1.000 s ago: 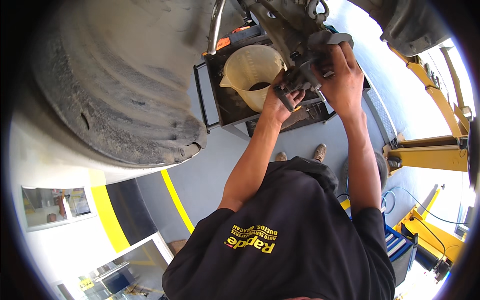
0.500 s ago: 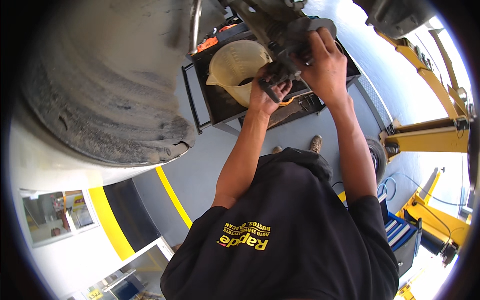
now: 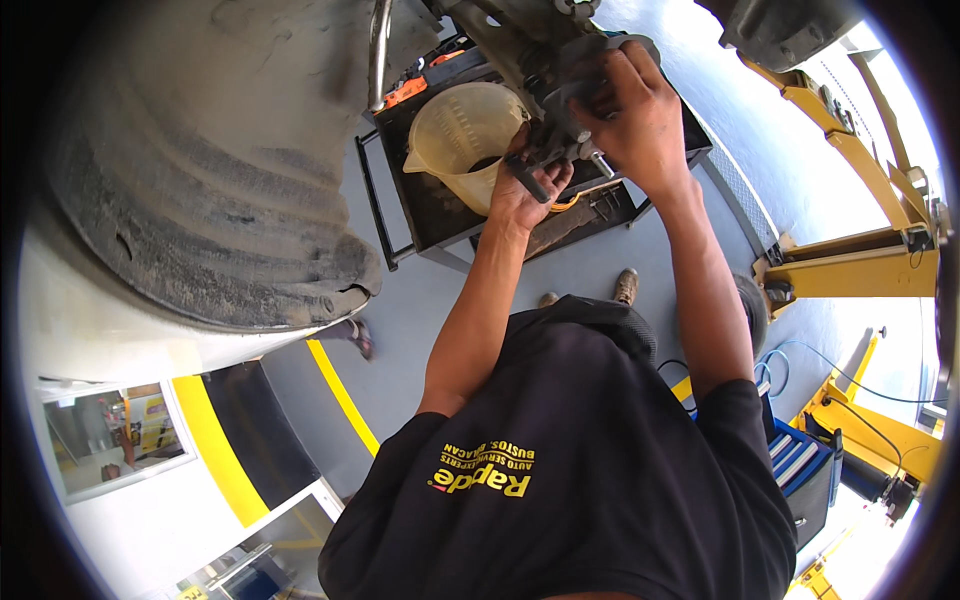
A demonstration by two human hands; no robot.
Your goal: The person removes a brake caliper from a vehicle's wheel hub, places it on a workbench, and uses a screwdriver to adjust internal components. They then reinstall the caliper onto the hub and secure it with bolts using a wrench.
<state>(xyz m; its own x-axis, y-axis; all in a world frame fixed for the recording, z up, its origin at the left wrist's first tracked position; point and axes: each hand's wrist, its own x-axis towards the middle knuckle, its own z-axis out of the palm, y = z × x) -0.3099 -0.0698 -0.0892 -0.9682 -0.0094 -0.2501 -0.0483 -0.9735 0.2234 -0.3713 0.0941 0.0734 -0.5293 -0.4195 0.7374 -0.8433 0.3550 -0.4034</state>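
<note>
At the top centre, both hands are at a dark, greasy brake caliper (image 3: 552, 135) beside the round brake disc (image 3: 640, 46). My left hand (image 3: 520, 200) cups the caliper from below, palm up with fingers curled; a dark bar-shaped end sticks out over the palm. My right hand (image 3: 645, 125) grips its right side from above, fingers bent over the part near the disc. A shiny metal pin (image 3: 601, 165) pokes out below the right hand. Some fingertips of both hands are hidden behind the dark metal.
Beneath the hands stands a black tool cart (image 3: 425, 215) with a translucent measuring jug (image 3: 450, 130) and orange tools (image 3: 405, 92). A dirty wheel-arch liner (image 3: 220, 240) fills the left. Yellow lift arms (image 3: 850, 275) and a blue-drawered tool cabinet (image 3: 805, 465) are right. Another person's foot (image 3: 362, 340) shows at left.
My right hand has shifted slightly along the caliper, and the shiny pin now shows more. My left hand still supports it. Another person's foot has come into view at left.
</note>
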